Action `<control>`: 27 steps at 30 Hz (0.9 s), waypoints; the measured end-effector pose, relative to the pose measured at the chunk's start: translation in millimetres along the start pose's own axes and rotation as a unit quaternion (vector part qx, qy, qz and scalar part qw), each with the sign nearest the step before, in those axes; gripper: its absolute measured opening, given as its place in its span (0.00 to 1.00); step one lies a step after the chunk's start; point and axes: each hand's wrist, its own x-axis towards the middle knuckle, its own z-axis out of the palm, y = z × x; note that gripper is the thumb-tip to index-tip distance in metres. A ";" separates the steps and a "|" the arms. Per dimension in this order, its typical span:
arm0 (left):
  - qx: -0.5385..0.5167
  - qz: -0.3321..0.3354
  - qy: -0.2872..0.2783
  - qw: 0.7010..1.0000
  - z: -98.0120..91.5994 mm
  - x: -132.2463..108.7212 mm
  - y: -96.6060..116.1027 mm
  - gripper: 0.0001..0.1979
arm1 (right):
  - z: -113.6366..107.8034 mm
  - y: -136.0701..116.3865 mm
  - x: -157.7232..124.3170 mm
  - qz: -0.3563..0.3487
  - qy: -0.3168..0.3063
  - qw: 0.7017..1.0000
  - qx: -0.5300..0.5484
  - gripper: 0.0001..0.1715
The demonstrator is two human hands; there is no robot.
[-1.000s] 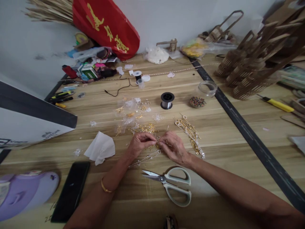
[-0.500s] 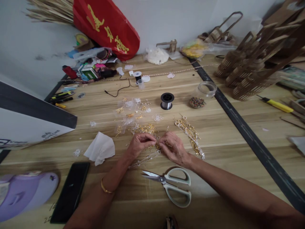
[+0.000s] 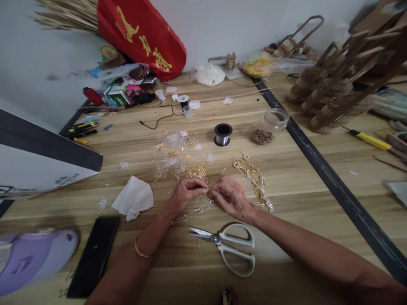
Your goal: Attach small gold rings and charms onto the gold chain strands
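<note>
My left hand (image 3: pixel 187 192) and my right hand (image 3: pixel 231 195) meet fingertip to fingertip above a pile of small gold beads (image 3: pixel 199 170). Both are closed in a pinch; whatever sits between the fingertips is too small to make out. Under my left wrist lies a silver chain (image 3: pixel 192 212), a ring at its near end by my right fingers. To the right of my right hand rests a bundle of gold and silver chains (image 3: pixel 254 178). Open scissors (image 3: pixel 218 239) with pale handles lie just below the hands.
A wire spool (image 3: pixel 222 135) and a clear jar of mixed beads (image 3: pixel 265 134) stand beyond the hands, beside small bags of findings (image 3: pixel 173 153). White tissue (image 3: pixel 135 198), a black phone (image 3: pixel 93 256) and a large box (image 3: pixel 44 161) are leftward. Small woven baskets (image 3: pixel 330 101) crowd the right back.
</note>
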 end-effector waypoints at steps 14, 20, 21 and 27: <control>0.004 0.021 -0.014 1.000 1.2 -0.1 1.8 0.04 | 0.9 0.7 -0.1 -0.001 0.005 1.000 -0.006 0.04; 0.006 0.019 -0.017 1.000 1.7 -0.6 3.0 0.05 | 1.4 1.4 -0.5 0.000 0.002 1.000 -0.010 0.04; 0.007 0.018 -0.017 1.000 1.6 -0.7 2.8 0.05 | 1.6 1.7 -0.7 0.000 0.003 1.000 -0.010 0.04; 0.013 0.023 -0.021 0.999 1.2 0.0 0.8 0.06 | 1.4 1.6 -1.0 0.004 -0.002 1.000 -0.010 0.04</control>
